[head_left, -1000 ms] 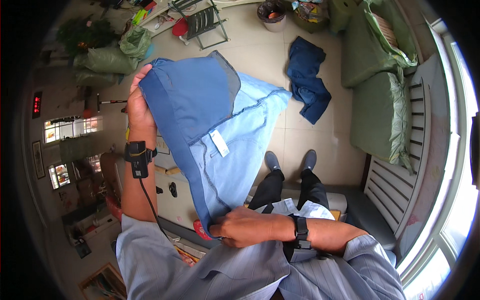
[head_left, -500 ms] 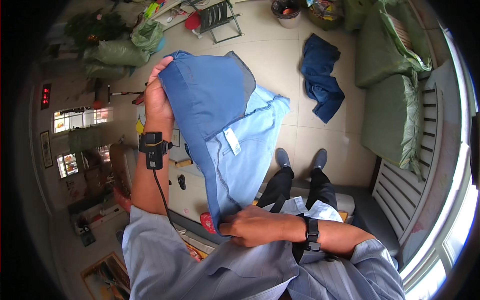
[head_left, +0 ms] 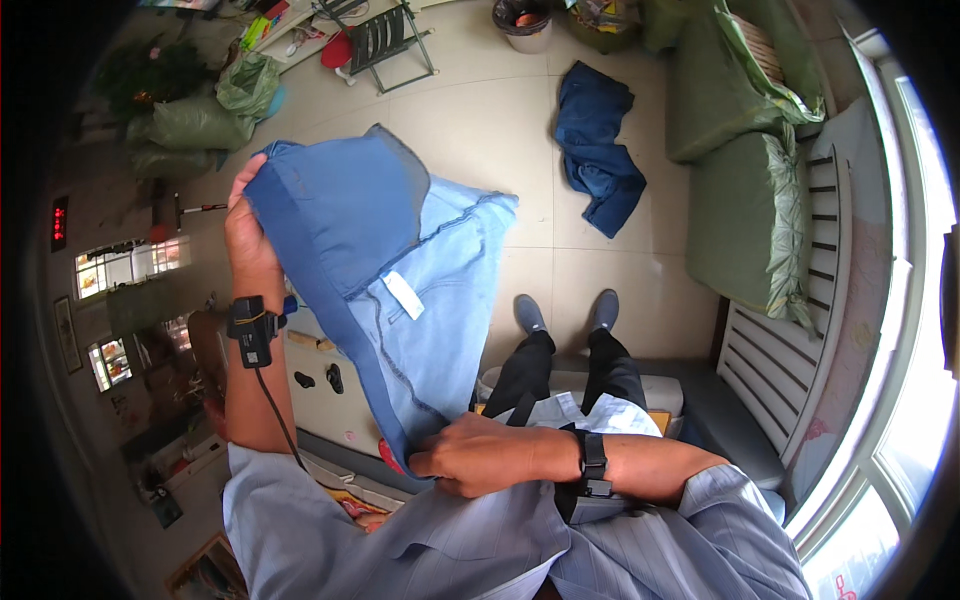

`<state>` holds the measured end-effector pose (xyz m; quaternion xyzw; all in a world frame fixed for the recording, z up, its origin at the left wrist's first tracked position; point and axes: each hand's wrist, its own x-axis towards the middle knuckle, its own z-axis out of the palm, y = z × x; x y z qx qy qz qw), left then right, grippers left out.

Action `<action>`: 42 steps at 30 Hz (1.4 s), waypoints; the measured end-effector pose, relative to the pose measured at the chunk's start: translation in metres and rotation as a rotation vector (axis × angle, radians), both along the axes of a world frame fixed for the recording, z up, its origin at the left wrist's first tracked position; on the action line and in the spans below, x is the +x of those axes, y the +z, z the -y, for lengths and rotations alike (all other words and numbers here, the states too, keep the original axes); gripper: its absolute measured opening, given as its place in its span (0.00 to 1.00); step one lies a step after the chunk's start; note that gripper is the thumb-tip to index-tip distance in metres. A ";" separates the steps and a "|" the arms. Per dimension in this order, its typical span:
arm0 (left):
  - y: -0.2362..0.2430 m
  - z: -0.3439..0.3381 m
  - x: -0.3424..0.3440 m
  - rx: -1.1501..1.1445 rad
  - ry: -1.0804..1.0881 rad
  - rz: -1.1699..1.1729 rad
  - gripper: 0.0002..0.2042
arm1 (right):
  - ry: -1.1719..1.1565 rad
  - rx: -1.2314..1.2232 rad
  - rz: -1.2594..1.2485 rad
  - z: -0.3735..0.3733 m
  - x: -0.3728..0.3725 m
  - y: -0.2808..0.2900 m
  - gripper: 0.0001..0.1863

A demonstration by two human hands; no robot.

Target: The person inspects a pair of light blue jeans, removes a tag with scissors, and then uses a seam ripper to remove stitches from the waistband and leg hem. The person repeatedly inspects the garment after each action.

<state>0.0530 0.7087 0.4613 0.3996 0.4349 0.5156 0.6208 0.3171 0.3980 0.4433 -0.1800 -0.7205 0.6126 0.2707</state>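
Observation:
A pair of blue jeans (head_left: 450, 300), inside out, is stretched between my two hands, with seams, a darker pocket lining (head_left: 350, 190) and a white label (head_left: 404, 295) showing. My left hand (head_left: 250, 232), raised at the far left, is closed on one end of the waistband; its fingertips are partly behind the cloth. Close to my body, my right hand (head_left: 465, 455) grips the waistband's other end. The waistband runs slanting between them and the rest of the cloth hangs to the right.
Dark blue trousers (head_left: 600, 150) lie crumpled on the tiled floor (head_left: 520, 120). Green-covered bundles (head_left: 740, 220) rest on a slatted bench (head_left: 790, 360) at right. A folding chair (head_left: 380, 50) and a bin (head_left: 523, 25) stand at the back. My feet (head_left: 530, 312) are below the cloth.
The view has shifted, so the room appears farther left. Both hands keep their hold on the jeans, and my left hand sits slightly lower in the picture.

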 end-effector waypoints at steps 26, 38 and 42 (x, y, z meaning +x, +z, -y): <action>-0.011 0.200 0.125 -0.327 -0.460 -0.088 0.31 | -0.740 -0.203 -0.026 -0.091 0.078 0.037 0.22; -0.040 0.242 0.223 -0.484 0.030 0.300 0.25 | -0.929 -0.402 0.721 -0.006 0.091 -0.041 0.57; -0.042 0.260 0.236 -0.522 -0.009 0.445 0.23 | -1.099 -0.294 0.646 -0.013 0.109 -0.065 0.43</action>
